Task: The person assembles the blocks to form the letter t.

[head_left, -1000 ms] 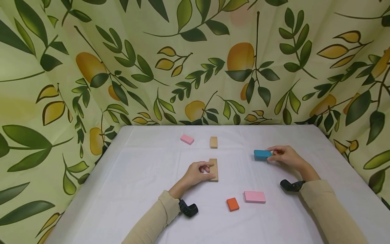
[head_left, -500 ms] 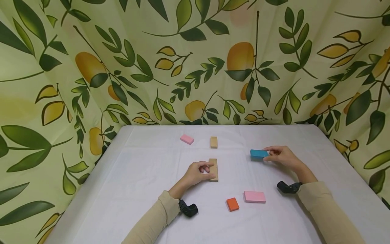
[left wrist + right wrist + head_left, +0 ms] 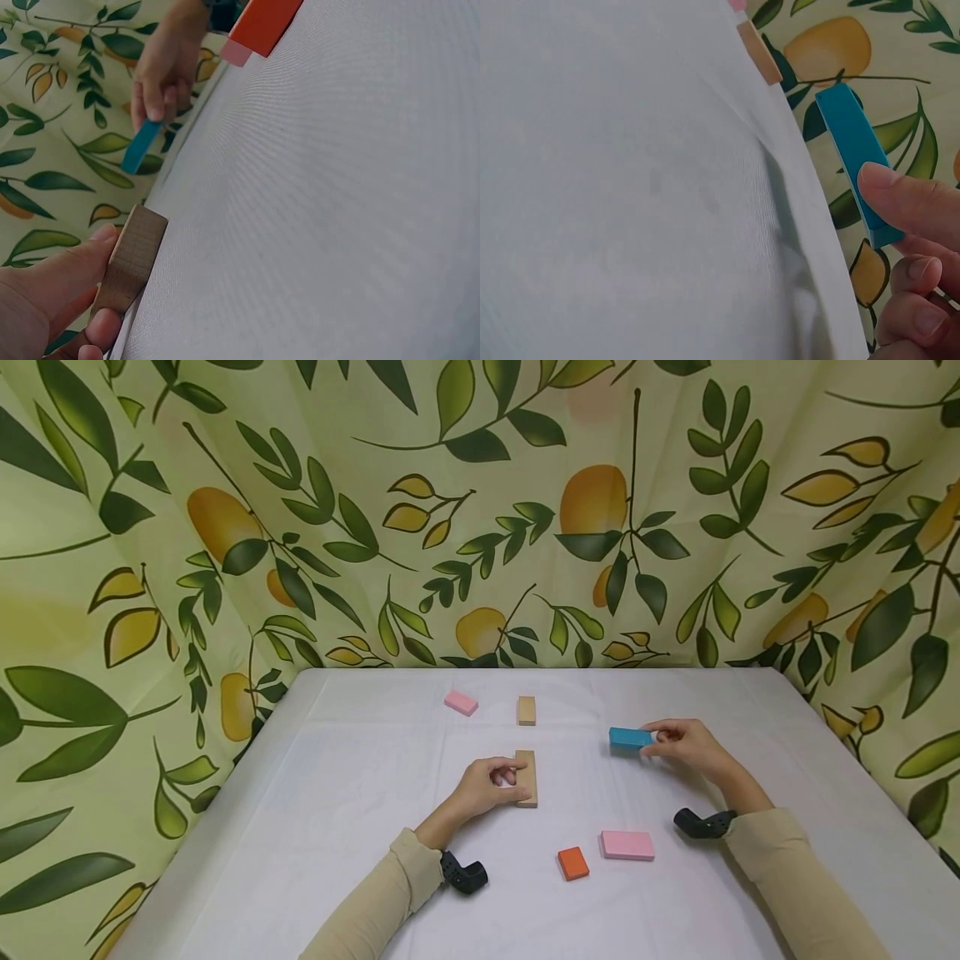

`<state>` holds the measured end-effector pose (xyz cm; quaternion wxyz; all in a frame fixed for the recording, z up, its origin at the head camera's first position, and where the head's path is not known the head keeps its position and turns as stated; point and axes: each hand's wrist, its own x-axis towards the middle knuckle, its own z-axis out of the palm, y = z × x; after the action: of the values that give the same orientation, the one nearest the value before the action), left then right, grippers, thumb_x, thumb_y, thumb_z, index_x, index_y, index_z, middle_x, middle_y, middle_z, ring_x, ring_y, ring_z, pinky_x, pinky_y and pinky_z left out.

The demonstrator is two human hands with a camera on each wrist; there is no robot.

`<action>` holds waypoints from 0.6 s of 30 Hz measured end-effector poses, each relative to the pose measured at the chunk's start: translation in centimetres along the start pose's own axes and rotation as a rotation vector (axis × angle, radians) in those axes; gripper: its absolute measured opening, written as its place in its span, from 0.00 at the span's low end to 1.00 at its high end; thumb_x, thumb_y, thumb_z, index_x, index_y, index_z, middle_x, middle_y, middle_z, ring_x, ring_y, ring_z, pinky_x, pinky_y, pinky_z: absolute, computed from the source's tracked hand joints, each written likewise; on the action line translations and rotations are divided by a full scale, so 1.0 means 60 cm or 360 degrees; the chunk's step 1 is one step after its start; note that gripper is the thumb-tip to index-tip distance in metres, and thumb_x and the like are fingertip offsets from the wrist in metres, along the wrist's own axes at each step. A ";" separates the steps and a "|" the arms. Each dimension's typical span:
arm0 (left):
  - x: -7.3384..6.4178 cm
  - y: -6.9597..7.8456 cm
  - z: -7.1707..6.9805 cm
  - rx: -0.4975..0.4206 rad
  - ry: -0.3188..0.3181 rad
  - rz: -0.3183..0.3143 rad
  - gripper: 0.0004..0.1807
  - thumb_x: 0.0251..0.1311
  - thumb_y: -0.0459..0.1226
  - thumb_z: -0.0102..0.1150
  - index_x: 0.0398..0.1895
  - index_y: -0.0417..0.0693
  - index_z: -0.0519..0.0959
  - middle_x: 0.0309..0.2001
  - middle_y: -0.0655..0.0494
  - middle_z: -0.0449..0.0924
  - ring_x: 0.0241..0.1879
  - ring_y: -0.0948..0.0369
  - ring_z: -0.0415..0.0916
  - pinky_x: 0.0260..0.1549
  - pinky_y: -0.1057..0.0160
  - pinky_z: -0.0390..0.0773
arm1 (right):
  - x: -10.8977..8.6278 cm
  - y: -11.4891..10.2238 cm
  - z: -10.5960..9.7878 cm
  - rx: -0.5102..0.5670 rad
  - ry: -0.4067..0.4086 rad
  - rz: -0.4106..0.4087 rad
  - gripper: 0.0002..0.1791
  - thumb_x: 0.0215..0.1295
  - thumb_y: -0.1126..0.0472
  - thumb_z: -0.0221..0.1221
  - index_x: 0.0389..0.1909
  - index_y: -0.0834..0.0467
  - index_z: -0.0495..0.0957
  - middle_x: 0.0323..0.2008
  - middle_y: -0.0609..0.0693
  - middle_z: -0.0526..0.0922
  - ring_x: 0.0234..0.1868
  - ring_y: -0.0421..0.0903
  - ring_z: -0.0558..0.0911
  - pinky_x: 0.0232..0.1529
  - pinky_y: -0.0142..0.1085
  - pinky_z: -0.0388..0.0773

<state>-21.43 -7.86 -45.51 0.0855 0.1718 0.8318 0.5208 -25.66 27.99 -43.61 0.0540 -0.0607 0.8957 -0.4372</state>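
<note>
A smooth blue rectangular block (image 3: 628,739), long axis left to right, is pinched at its right end by the right hand (image 3: 688,745), right of a grained light-brown wooden block (image 3: 528,777). The left hand (image 3: 482,787) pinches this, long axis near to far.

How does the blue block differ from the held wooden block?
The blue block is raised; the wooden block seems to rest on the table. The right hand pinches the blue block, the left hand the wooden block. The blue block runs sideways, the wooden block front to back. Both are oblong.
</note>
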 end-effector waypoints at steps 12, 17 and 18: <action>-0.001 0.000 0.000 0.0017 0.0002 0.0015 0.23 0.50 0.33 0.71 0.51 0.36 0.81 0.35 0.40 0.79 0.29 0.66 0.62 0.29 0.76 0.62 | 0.000 -0.012 0.013 0.0024 -0.0022 0.0032 0.28 0.56 0.56 0.68 0.54 0.68 0.77 0.25 0.43 0.67 0.31 0.37 0.65 0.30 0.30 0.62; -0.001 0.000 0.000 0.0022 0.0000 0.0025 0.22 0.50 0.33 0.71 0.50 0.36 0.81 0.35 0.39 0.79 0.29 0.65 0.62 0.28 0.76 0.62 | 0.002 -0.014 0.019 0.0045 -0.0034 0.0089 0.29 0.56 0.54 0.69 0.54 0.66 0.77 0.26 0.43 0.67 0.33 0.38 0.66 0.31 0.31 0.63; -0.001 0.000 0.000 0.0023 -0.0001 0.0023 0.22 0.50 0.33 0.71 0.50 0.36 0.81 0.35 0.40 0.79 0.29 0.65 0.62 0.28 0.76 0.62 | 0.003 -0.014 0.020 0.0050 -0.0035 0.0104 0.29 0.55 0.54 0.69 0.54 0.66 0.77 0.26 0.43 0.67 0.33 0.39 0.66 0.31 0.31 0.63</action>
<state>-21.38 -7.87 -45.54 0.0806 0.1787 0.8343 0.5153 -25.59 26.52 -43.70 0.0791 -0.0353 0.8895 -0.4486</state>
